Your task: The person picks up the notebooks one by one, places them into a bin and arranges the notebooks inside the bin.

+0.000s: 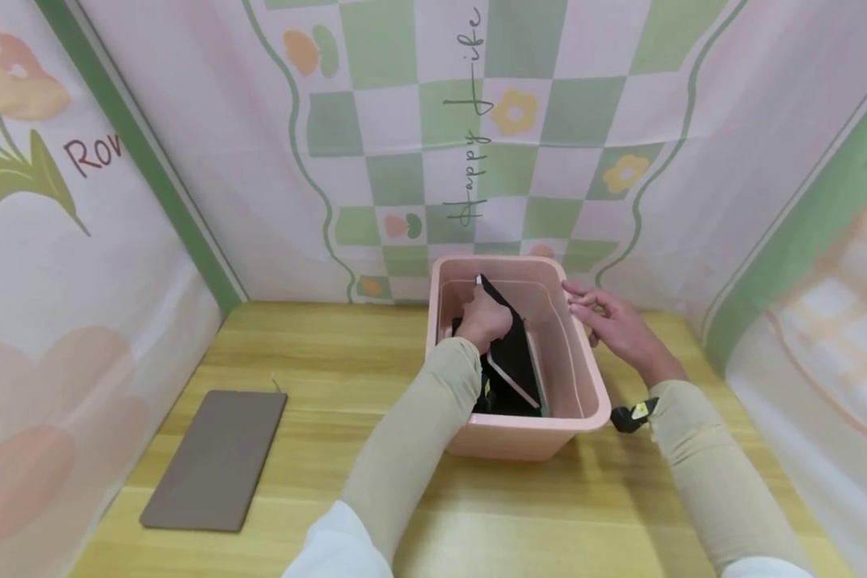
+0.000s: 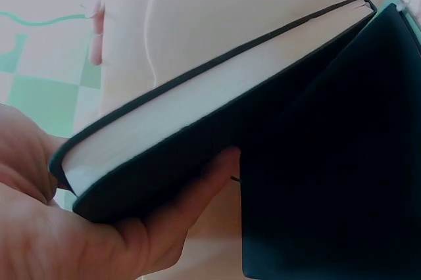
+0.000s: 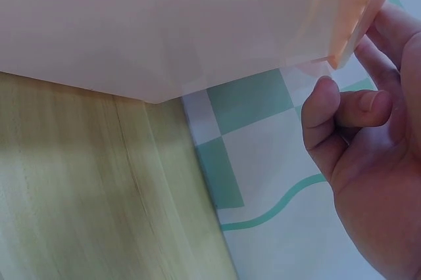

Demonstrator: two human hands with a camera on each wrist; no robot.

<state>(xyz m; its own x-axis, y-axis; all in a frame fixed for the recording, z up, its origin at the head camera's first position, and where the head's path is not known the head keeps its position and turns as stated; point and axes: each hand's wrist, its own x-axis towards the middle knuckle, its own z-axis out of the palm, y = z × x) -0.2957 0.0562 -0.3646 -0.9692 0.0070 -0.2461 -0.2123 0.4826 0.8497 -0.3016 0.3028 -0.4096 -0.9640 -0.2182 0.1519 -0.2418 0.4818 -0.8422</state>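
My left hand (image 1: 486, 317) reaches into a pink plastic bin (image 1: 598, 405) and grips a black notebook (image 1: 514, 345) by one end. In the left wrist view, the thumb and fingers lie on either side of the notebook (image 2: 197, 112), whose white page edges show. It is tilted. Another dark, flat book (image 2: 329, 208) lies beside it in the bin, with a green edge (image 2: 395, 4) behind. My right hand (image 1: 621, 329) touches the bin's right rim from outside with its fingertips; in the right wrist view, the other fingers (image 3: 365, 108) are loosely bent.
A brown, flat notebook (image 1: 217, 461) lies on the wooden table (image 1: 332, 385) at the left, with a short ribbon at its top edge. A checked fabric backdrop (image 1: 448, 120) hangs just behind the bin, and more fabric encloses both sides.
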